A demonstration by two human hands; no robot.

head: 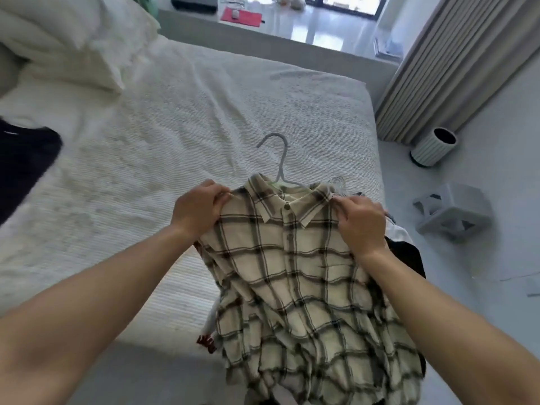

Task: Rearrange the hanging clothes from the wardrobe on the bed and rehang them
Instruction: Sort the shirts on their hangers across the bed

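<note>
Both hands hold a cream cotton shirt with a dark plaid check (295, 276) by its shoulders at the near right edge of the white ribbed bed (163, 147). The left hand (198, 210) pinches the left shoulder seam; the right hand (361, 222) grips the right one beside the collar. A pale grey wire hanger (276, 159) sits inside the neck, its hook pointing toward the far side. Other garments lie under the shirt. If either pinch loosens, the shoulder could slide off the hanger arm, and the trailing hem may snag on the clothes beneath.
</note>
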